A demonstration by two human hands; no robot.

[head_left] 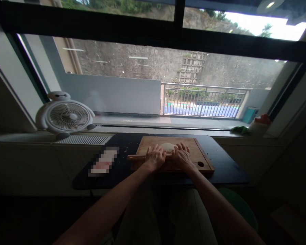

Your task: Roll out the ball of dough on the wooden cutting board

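A wooden rolling pin (136,157) lies crosswise over a wooden cutting board (148,141). My left hand (155,156) is closed over the pin near its middle. Further along to the right, my right hand (182,154) rests on the same pin, its fingers bent over it and reaching forward. Pale, flattened dough (168,147) shows between and just beyond the hands. Part of the dough is hidden under the pin and my fingers.
The board sits on a small dark table (226,166). A blurred-out item (104,161) lies at the table's left. On the sill stand a white fan (71,116) and a white bottle with a red top (260,126) beside a green cloth (241,130). A green stool (241,207) is below right.
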